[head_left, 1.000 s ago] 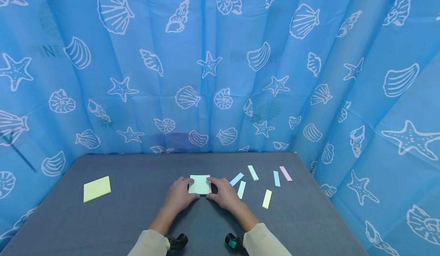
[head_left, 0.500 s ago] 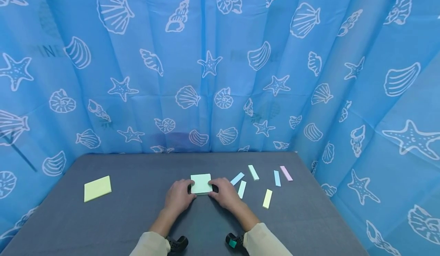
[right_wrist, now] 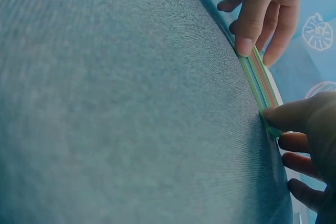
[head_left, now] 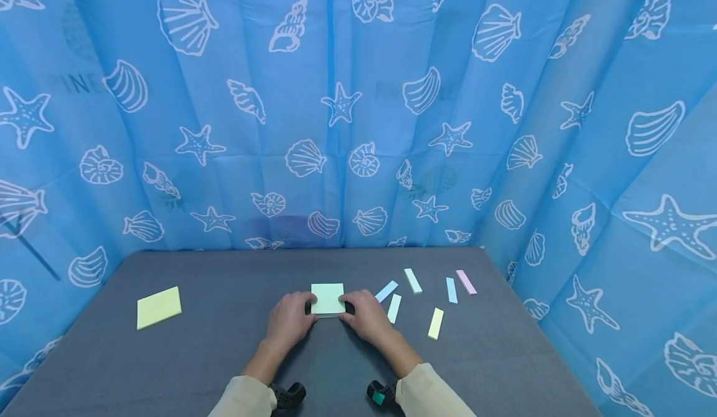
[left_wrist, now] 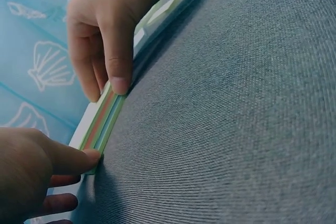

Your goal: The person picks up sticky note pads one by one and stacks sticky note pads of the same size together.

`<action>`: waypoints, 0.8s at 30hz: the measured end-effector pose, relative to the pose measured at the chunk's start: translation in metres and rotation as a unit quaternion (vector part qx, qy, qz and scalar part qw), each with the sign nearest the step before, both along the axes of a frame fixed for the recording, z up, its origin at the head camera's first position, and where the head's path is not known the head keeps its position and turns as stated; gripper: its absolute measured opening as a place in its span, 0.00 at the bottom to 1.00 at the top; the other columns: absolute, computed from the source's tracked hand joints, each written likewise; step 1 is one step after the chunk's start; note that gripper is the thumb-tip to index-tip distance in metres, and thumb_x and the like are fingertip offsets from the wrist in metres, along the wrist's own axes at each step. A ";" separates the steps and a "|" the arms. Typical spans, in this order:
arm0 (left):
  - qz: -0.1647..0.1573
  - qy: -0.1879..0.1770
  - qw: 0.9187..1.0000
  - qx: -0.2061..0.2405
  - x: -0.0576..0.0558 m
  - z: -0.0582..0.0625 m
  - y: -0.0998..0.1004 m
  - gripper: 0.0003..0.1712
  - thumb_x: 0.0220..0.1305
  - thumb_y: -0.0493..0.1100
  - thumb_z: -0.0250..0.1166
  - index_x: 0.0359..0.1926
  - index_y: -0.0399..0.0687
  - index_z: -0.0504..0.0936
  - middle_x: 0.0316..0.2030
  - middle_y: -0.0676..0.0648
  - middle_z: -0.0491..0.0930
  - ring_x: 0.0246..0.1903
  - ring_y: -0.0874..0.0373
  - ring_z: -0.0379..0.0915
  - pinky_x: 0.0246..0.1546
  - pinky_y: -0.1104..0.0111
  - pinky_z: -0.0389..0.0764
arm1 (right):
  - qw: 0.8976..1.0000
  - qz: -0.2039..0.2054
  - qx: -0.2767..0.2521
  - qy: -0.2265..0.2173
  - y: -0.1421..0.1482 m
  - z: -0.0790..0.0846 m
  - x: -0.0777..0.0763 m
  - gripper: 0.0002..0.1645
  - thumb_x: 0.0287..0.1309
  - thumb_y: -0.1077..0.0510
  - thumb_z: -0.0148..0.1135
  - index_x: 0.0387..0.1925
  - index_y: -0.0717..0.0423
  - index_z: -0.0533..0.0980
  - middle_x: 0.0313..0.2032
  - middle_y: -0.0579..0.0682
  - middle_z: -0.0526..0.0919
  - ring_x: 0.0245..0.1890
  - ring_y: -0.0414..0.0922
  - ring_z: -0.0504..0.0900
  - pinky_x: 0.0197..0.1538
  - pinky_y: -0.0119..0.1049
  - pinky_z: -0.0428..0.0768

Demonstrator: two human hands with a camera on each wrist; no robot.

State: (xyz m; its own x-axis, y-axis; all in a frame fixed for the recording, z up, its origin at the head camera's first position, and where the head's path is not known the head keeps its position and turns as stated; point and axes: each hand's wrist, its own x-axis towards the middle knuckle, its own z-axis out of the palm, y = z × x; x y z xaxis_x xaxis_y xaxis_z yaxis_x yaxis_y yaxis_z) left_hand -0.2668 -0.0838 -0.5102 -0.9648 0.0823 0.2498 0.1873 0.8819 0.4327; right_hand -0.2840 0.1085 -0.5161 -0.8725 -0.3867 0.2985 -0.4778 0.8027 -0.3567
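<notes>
A square stack of sticky notes (head_left: 327, 299) lies flat on the grey cloth, pale green on top. Its near edge (left_wrist: 102, 121) shows green, pink and blue layers lined up in the left wrist view. My left hand (head_left: 288, 318) grips the stack's left side, thumb at the near corner and fingers at the far one. The right side is held the same way by my right hand (head_left: 366, 314). In the right wrist view the layered edge (right_wrist: 260, 82) runs between both thumbs.
A larger yellow sticky pad (head_left: 159, 308) lies to the left. Several narrow note strips are scattered on the right, among them a yellow strip (head_left: 435, 323), a pink strip (head_left: 466, 282) and a blue strip (head_left: 451, 290). A shell-print curtain (head_left: 336, 124) hangs behind the grey table (head_left: 235, 280).
A pink layer that stuck out on the stack's right side has come into line under the green top. Both hands have kept their grip and hardly moved over the last half second.
</notes>
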 end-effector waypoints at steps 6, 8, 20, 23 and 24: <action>-0.001 0.001 1.000 0.006 0.001 -0.002 -0.002 0.18 0.49 0.42 0.77 0.43 0.52 0.86 0.32 0.53 0.79 0.32 0.57 0.74 0.33 0.57 0.77 | 1.000 -0.006 0.007 -0.001 -0.002 0.001 0.001 0.19 0.55 0.54 0.72 0.49 0.54 0.82 0.45 0.50 0.84 0.45 0.46 0.78 0.49 0.44 0.76; -0.002 0.003 1.000 0.008 0.002 -0.003 -0.004 0.18 0.49 0.42 0.77 0.44 0.53 0.86 0.32 0.53 0.79 0.32 0.57 0.74 0.34 0.56 0.76 | 1.000 -0.006 0.006 -0.002 -0.002 0.001 0.001 0.20 0.54 0.54 0.72 0.49 0.54 0.82 0.45 0.50 0.84 0.45 0.46 0.78 0.49 0.44 0.76; -0.003 0.010 0.998 0.060 0.012 -0.009 -0.031 0.20 0.50 0.38 0.76 0.46 0.51 0.85 0.39 0.51 0.82 0.42 0.51 0.77 0.44 0.52 0.76 | 1.000 -0.006 -0.005 0.002 -0.001 0.000 0.002 0.19 0.55 0.55 0.71 0.49 0.54 0.82 0.45 0.50 0.84 0.46 0.47 0.77 0.48 0.44 0.76; 0.001 0.014 0.998 0.067 0.014 -0.009 -0.041 0.19 0.51 0.37 0.75 0.46 0.50 0.85 0.40 0.50 0.82 0.44 0.50 0.76 0.45 0.52 0.76 | 1.000 -0.002 -0.008 0.005 0.000 -0.001 0.002 0.19 0.55 0.55 0.71 0.49 0.55 0.82 0.45 0.51 0.84 0.46 0.48 0.78 0.48 0.45 0.76; 0.002 0.017 0.998 0.065 0.015 -0.009 -0.045 0.19 0.50 0.37 0.76 0.46 0.50 0.85 0.40 0.50 0.82 0.44 0.50 0.76 0.45 0.52 0.76 | 1.000 -0.001 -0.008 0.005 0.000 -0.001 0.002 0.19 0.55 0.55 0.71 0.49 0.55 0.82 0.45 0.51 0.84 0.46 0.48 0.78 0.48 0.45 0.76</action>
